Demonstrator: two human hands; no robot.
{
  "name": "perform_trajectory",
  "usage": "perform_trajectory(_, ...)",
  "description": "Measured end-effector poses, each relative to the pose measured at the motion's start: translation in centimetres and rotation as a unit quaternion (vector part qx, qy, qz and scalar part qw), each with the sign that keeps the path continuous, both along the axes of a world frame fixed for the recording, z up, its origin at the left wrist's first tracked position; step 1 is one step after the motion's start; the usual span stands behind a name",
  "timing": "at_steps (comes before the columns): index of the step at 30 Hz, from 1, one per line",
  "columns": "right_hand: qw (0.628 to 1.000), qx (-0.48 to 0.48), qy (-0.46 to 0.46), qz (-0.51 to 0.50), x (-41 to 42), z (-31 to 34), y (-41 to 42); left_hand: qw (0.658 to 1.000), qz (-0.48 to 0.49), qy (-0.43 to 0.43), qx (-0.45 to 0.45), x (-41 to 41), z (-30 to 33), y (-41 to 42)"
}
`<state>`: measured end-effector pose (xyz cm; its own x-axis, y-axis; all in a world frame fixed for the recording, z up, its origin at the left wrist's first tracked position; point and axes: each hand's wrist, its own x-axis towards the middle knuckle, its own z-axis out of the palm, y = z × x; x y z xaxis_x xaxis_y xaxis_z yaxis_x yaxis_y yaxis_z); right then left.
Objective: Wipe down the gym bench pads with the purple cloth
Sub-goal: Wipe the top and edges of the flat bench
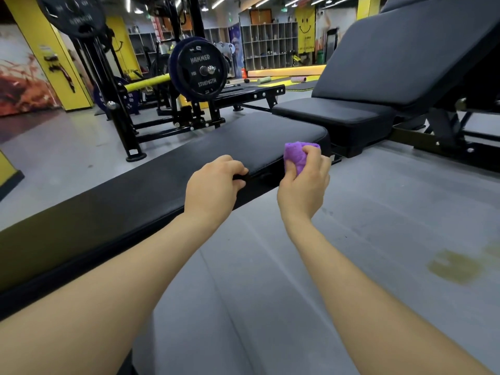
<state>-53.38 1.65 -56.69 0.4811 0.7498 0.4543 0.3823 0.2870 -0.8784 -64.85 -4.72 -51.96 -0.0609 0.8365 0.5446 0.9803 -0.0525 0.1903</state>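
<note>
A long flat black bench pad (167, 174) runs from the lower left toward the centre. My left hand (213, 185) grips its near side edge, fingers curled over the rim. My right hand (304, 185) holds a bunched purple cloth (297, 155) just off the pad's near right corner, beside the edge. Beyond it stands a second bench with a black seat pad (332, 116) and a raised, tilted back pad (400, 60).
A black rack carries a Hammer Strength weight plate (201, 70) behind the flat bench. Grey floor (378, 212) spreads to the right, with a yellowish stain (457, 266). Yellow pillars, cubby shelves (267, 44) and foam rollers lie at the back.
</note>
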Motion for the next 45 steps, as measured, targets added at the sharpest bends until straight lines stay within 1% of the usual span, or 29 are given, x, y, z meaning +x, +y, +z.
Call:
perform_trajectory(2,1.000,0.008,-0.022,0.002,-1.2,-0.2,-1.2,1.000,-0.022,0.003,-0.014,-0.4,0.0,-0.1)
perform_trajectory(4,0.994,0.036,-0.088,0.052,-2.9,-1.3,-3.0,0.999,-0.038,-0.003,-0.019,-0.7,-0.4,-0.7)
perform_trajectory(6,0.984,0.056,-0.142,0.089,-3.5,-2.0,-4.1,0.999,-0.030,-0.017,-0.006,-1.0,-0.8,-1.6)
perform_trajectory(7,0.983,0.057,-0.148,0.092,-3.2,-1.8,-3.9,1.000,-0.017,-0.022,0.005,-1.2,-1.0,-2.1)
perform_trajectory(9,0.990,0.036,-0.111,0.079,-1.3,-1.2,-2.3,0.999,0.007,-0.025,0.021,-1.9,-1.4,-3.1)
perform_trajectory(12,0.998,-0.024,0.026,0.047,2.0,-0.1,0.8,0.999,0.023,-0.021,0.034,-3.2,-2.1,-4.4)
perform_trajectory(14,0.999,-0.023,0.026,0.036,2.1,0.0,0.9,0.998,0.026,-0.022,0.046,-3.7,-2.7,-4.8)
perform_trajectory(17,0.999,0.000,-0.037,0.032,-0.5,-0.4,-1.4,0.998,0.030,-0.024,0.059,-3.8,-3.0,-4.6)
perform_trajectory(18,0.995,0.021,-0.082,0.047,-1.9,-0.9,-2.6,0.997,0.032,-0.023,0.061,-3.8,-3.0,-4.4)
perform_trajectory(20,0.975,0.067,-0.184,0.108,-4.3,-2.0,-4.9,0.997,0.034,-0.021,0.070,-3.9,-3.1,-4.4)
perform_trajectory(21,0.965,0.080,-0.213,0.130,-4.6,-2.3,-5.5,0.997,0.034,-0.022,0.073,-3.9,-3.2,-4.4)
perform_trajectory(23,0.958,0.085,-0.229,0.151,-3.7,-1.9,-5.2,0.996,0.035,-0.020,0.076,-3.8,-3.3,-4.5)
perform_trajectory(25,0.960,0.084,-0.223,0.151,-1.8,-1.6,-4.0,0.996,0.034,-0.010,0.081,-3.6,-3.5,-4.5)
perform_trajectory(28,0.981,0.070,-0.146,0.110,0.0,-1.1,-2.1,0.995,0.036,0.004,0.094,-3.7,-3.8,-4.4)
perform_trajectory(32,0.994,0.050,-0.083,0.049,-1.8,-1.0,-2.7,0.994,0.036,0.004,0.103,-3.6,-4.1,-4.4)
perform_trajectory(34,0.992,0.054,-0.096,0.059,-3.2,-1.3,-4.1,0.994,0.038,0.003,0.106,-3.7,-4.2,-4.4)
perform_trajectory(36,0.979,0.089,-0.157,0.096,-3.9,-2.1,-5.0,0.993,0.039,0.003,0.109,-3.8,-4.3,-4.3)
perform_trajectory(38,0.968,0.104,-0.199,0.112,-3.0,-2.1,-4.5,0.994,0.038,0.002,0.107,-3.8,-4.3,-4.3)
perform_trajectory(39,0.969,0.094,-0.201,0.108,-2.2,-1.9,-3.8,0.994,0.035,0.004,0.107,-3.8,-4.3,-4.4)
perform_trajectory(40,0.975,0.074,-0.186,0.096,-1.4,-1.7,-3.0,0.994,0.030,0.007,0.108,-3.9,-4.2,-4.4)
perform_trajectory(42,0.990,0.044,-0.120,0.063,0.0,-1.2,-1.3,0.993,0.025,0.010,0.111,-4.0,-4.2,-4.4)
perform_trajectory(43,0.994,0.044,-0.089,0.052,0.3,-0.9,-0.7,0.993,0.025,0.010,0.113,-4.1,-4.2,-4.4)
perform_trajectory(45,0.996,0.056,-0.062,0.033,-0.1,-1.0,-0.9,0.993,0.027,0.008,0.115,-4.1,-4.4,-4.3)
